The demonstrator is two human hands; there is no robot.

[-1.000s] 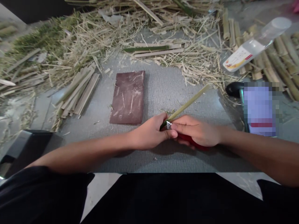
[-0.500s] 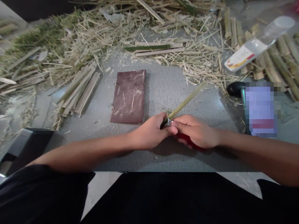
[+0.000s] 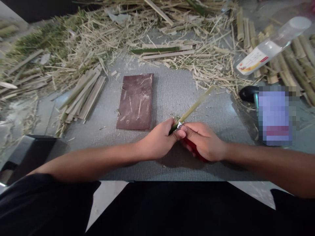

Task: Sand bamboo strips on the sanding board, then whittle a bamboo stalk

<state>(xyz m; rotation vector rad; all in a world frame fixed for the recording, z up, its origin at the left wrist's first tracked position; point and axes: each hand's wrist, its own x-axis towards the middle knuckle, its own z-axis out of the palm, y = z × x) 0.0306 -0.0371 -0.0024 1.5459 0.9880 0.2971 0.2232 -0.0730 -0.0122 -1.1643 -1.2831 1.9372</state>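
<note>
My left hand (image 3: pixel 163 137) is closed round the near end of a green bamboo strip (image 3: pixel 194 106), which slants up and away to the right. In my right hand (image 3: pixel 208 141) is a red-handled knife (image 3: pixel 194 149), its short metal blade against the strip just beyond my left fingers. Both thumbs meet near the blade. Much of the handle is hidden by my right fingers. A reddish-brown sheet of sandpaper (image 3: pixel 136 101), dusted with pale scrapings, lies flat on the table beyond my left hand.
Cut bamboo strips (image 3: pixel 85 93) lie bundled on the left, before a heap of shavings (image 3: pixel 98 39). A clear bottle (image 3: pixel 270 49) leans over bamboo pieces (image 3: pixel 292 65) at the right, with a blurred-out phone-like object (image 3: pixel 274 114) nearer. A dark box (image 3: pixel 31 157) stands at the near left.
My right hand and the knife have shifted slightly left, toward my left hand, with the handle angled more steeply. The bamboo strip's far tip has moved a little left.
</note>
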